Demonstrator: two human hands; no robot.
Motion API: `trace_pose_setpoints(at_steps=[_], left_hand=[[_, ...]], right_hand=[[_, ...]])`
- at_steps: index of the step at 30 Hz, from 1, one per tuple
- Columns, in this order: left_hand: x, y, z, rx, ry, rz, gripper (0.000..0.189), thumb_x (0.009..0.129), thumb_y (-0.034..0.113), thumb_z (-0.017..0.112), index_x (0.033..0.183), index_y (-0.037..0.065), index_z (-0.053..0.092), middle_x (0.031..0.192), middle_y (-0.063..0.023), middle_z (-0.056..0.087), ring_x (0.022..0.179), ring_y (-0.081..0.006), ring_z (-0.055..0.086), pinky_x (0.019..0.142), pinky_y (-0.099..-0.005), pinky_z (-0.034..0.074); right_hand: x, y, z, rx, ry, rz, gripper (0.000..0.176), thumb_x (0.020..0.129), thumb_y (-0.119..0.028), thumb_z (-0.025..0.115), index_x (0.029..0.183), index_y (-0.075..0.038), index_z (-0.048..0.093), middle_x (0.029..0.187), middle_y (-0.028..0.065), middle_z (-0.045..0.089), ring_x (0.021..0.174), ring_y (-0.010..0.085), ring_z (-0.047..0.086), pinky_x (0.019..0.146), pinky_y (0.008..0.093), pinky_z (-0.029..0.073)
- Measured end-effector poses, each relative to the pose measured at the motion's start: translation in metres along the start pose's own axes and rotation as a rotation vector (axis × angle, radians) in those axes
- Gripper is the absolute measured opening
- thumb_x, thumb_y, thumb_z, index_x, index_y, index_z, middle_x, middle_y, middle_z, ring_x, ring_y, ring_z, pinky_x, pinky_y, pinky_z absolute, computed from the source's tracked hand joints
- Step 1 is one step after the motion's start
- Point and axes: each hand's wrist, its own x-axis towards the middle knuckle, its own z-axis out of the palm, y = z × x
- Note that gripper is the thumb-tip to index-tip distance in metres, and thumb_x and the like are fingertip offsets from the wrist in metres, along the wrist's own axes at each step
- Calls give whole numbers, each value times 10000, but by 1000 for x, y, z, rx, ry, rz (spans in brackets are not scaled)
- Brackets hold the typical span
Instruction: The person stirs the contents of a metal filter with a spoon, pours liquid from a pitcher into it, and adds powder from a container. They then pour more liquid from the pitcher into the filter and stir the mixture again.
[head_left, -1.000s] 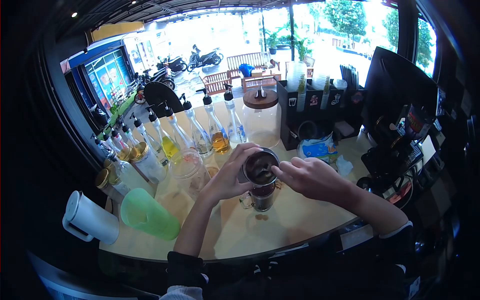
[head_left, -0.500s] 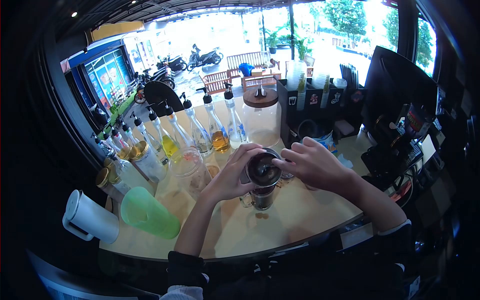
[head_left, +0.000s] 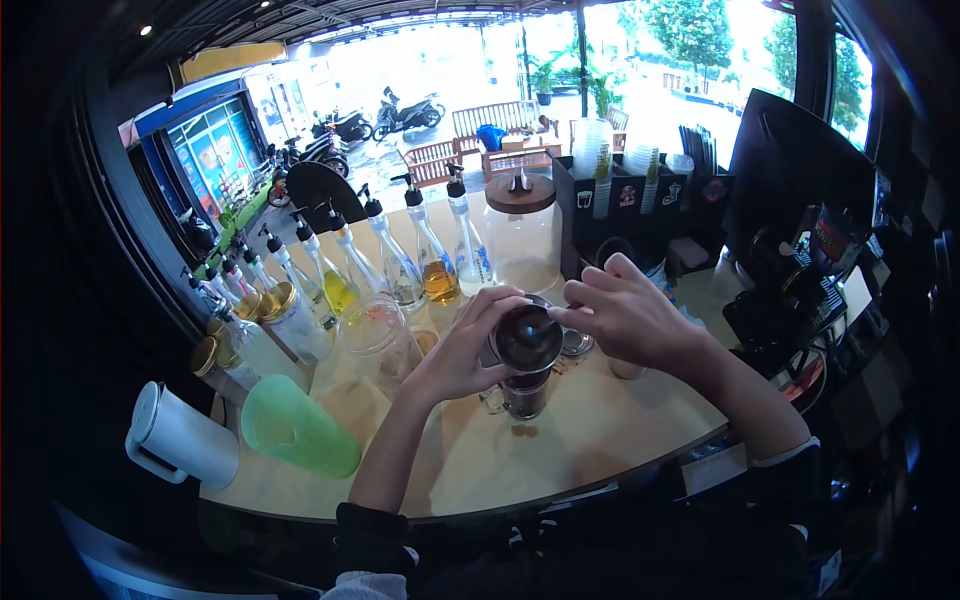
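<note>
A round metal cup (head_left: pixel 528 362) with dark contents sits over a glass mug (head_left: pixel 524 400), overlapping its top in this view. My left hand (head_left: pixel 468 350) is wrapped around the cup's left side, thumb at the near edge and fingers at the far edge. My right hand (head_left: pixel 615 312) pinches what looks like a thin spoon (head_left: pixel 541 326), its lower end inside the cup. Dark liquid shows in the mug, and brown drops (head_left: pixel 524 431) lie on the counter before it. A small round metal piece (head_left: pixel 577 343) rests under my right hand.
Pump bottles (head_left: pixel 437 270) line the counter's back left, near a clear plastic tub (head_left: pixel 375 340). A green pitcher (head_left: pixel 300 425) and a white jug (head_left: pixel 180 430) stand at left. Behind are a wooden-lidded glass jar (head_left: pixel 522 240) and a cup organizer (head_left: pixel 625 205); a monitor (head_left: pixel 800 170) stands right.
My right hand has shifted slightly right and up, its fingers changing angle around the spoon. My left hand and the cup stay in place.
</note>
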Motion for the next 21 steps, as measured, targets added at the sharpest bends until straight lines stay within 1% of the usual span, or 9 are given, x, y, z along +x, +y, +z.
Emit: trace_pose_setpoints(at_steps=[1,3,7,9,10,12,15,19,21], left_hand=[[0,0,2,-2,-1,-2,812,597,0,757,1334,82,425,1327,-119,416,1277,-297,435,1080,-387,386],[2,0,3,-31,15,9,773,600,57,763,1300,78,436,1296,-122,431,1249,-329,440,1063,-415,361],[1,0,3,-31,19,10,768,598,57,758,1297,77,440,1297,-120,431,1248,-332,439,1064,-416,359],[2,2,2,-33,-8,-17,808,589,-21,738,1328,75,426,1331,-122,410,1281,-299,429,1088,-387,376],[2,2,3,-33,-10,-16,808,589,-21,738,1328,75,426,1331,-122,410,1281,-299,429,1088,-387,376],[2,2,2,19,-7,-11,798,596,-21,731,1325,75,424,1332,-124,407,1284,-303,423,1093,-388,369],[0,-1,1,13,3,-7,791,602,-19,724,1327,75,421,1332,-125,406,1284,-307,420,1095,-388,365],[1,-1,1,-9,9,7,786,604,-11,725,1325,76,424,1329,-123,406,1282,-306,422,1096,-387,362],[0,-2,2,11,4,10,785,603,-14,724,1323,77,425,1329,-123,406,1285,-303,419,1097,-388,360]], right_hand=[[0,-1,2,2,-2,0,186,756,-125,641,938,-136,679,927,0,567,907,151,545,798,322,389],[2,-2,6,73,-36,-44,190,749,-125,646,935,-135,681,931,0,568,923,150,548,811,323,386],[5,1,0,97,-63,-6,197,736,-123,659,931,-139,682,932,-2,570,940,148,548,814,328,386],[7,1,1,75,-21,23,171,724,-123,669,894,-137,677,931,1,575,945,149,548,814,330,386],[7,0,2,75,-20,25,171,724,-123,669,894,-137,677,931,1,575,945,149,548,814,330,386],[7,-3,2,53,-52,-48,138,712,-116,673,847,-142,666,920,2,577,945,150,548,815,330,386],[7,2,1,62,-12,24,94,711,-118,664,799,-144,644,908,2,573,942,152,548,817,330,388],[11,-5,2,42,-39,-63,43,716,-124,643,752,-145,630,884,1,572,924,150,558,808,327,386],[13,2,-4,57,-43,-28,34,716,-123,640,743,-143,631,873,-1,573,921,150,560,811,326,385]])
